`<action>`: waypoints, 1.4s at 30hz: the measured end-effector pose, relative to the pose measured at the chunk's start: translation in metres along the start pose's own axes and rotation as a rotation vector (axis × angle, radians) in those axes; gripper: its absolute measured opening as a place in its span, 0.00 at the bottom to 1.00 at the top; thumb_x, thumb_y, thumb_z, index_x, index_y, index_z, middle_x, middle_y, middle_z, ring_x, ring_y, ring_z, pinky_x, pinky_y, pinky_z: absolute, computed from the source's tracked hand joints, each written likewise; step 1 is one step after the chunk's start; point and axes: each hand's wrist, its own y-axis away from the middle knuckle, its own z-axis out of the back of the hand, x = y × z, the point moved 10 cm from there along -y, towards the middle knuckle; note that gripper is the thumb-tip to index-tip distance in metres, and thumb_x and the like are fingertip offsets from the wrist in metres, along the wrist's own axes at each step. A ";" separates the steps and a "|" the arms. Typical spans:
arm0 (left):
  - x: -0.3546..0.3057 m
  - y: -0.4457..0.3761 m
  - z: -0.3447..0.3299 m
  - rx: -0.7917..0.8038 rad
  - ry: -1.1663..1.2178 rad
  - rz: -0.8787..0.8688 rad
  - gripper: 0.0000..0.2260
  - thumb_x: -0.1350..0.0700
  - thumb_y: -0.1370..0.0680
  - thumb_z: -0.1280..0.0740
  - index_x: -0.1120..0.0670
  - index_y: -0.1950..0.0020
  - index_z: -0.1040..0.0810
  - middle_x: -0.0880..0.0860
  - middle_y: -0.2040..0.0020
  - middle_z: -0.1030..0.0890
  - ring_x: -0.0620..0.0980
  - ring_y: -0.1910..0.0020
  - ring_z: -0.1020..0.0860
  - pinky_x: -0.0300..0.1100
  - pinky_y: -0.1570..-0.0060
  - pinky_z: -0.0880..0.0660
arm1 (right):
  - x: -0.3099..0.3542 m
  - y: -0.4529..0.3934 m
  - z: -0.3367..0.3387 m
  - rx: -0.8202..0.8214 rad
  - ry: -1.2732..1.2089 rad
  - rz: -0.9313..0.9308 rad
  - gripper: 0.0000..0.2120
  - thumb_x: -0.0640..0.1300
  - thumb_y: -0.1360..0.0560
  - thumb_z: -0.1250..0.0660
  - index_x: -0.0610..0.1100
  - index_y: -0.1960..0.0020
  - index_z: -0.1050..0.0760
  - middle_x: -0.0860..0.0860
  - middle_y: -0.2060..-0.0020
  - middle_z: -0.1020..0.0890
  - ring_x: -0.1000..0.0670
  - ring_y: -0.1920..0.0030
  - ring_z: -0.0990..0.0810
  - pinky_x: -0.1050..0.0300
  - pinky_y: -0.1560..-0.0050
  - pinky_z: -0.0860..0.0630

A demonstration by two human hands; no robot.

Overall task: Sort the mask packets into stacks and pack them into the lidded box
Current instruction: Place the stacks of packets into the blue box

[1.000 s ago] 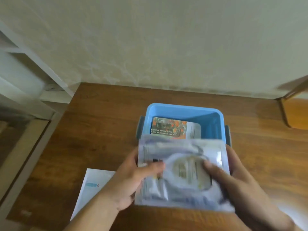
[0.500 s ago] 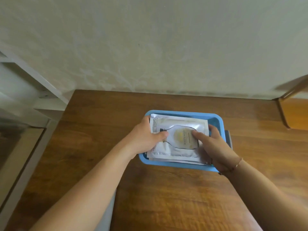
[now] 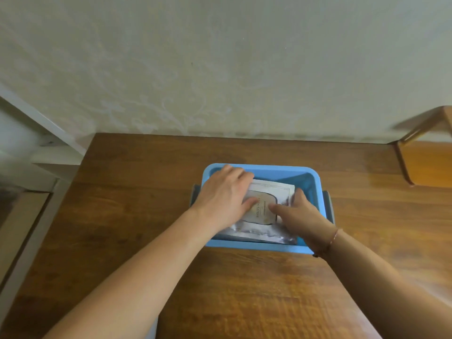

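Brown wood table (image 3: 244, 289) under me, blue box (image 3: 256, 248) in the middle of the frame. My left hand (image 3: 223, 199) and right hand (image 3: 299, 216) lie flat, pressing the mask packets (image 3: 271, 192) inside it. I should push gently so they stay neat

You've got the blue box (image 3: 259, 168) open-topped, lid off, standing flat, with grey latch handles on its left and right ends. Inside the box lies the stack of mask packets (image 3: 269, 192), flat, silvery-white; the top packet shows a framed pale label with dark lettering. The stack sits toward the box's near wall, with blue floor showing at the box's far right corner.
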 end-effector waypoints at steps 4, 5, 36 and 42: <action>0.000 -0.007 -0.010 0.043 -0.035 -0.037 0.23 0.38 0.22 0.37 0.53 0.35 0.28 0.49 0.42 0.21 0.49 0.42 0.25 0.46 0.43 0.26 | -0.008 -0.007 -0.002 0.066 -0.118 -0.091 0.15 0.46 0.23 0.33 0.40 0.41 0.30 0.45 0.54 0.19 0.47 0.56 0.17 0.55 0.60 0.22; 0.002 -0.007 -0.013 0.067 -0.033 -0.023 0.25 0.37 0.23 0.37 0.52 0.34 0.28 0.49 0.41 0.22 0.49 0.42 0.25 0.47 0.42 0.26 | -0.008 -0.007 -0.005 0.099 -0.184 -0.106 0.13 0.45 0.22 0.34 0.39 0.41 0.26 0.45 0.57 0.18 0.50 0.62 0.16 0.57 0.64 0.22; 0.020 -0.018 -0.072 0.702 0.041 0.151 0.33 0.24 0.32 0.39 0.54 0.51 0.26 0.51 0.55 0.21 0.51 0.56 0.22 0.45 0.58 0.28 | -0.012 0.009 -0.027 0.339 -0.280 -0.008 0.15 0.40 0.26 0.28 0.41 0.40 0.23 0.45 0.53 0.15 0.52 0.57 0.14 0.57 0.58 0.19; 0.022 -0.021 -0.077 0.738 0.070 0.138 0.31 0.25 0.31 0.41 0.54 0.54 0.27 0.52 0.56 0.22 0.50 0.58 0.25 0.45 0.60 0.31 | -0.023 0.006 -0.023 0.270 -0.288 -0.065 0.20 0.42 0.27 0.28 0.41 0.37 0.27 0.44 0.49 0.16 0.49 0.55 0.15 0.58 0.63 0.19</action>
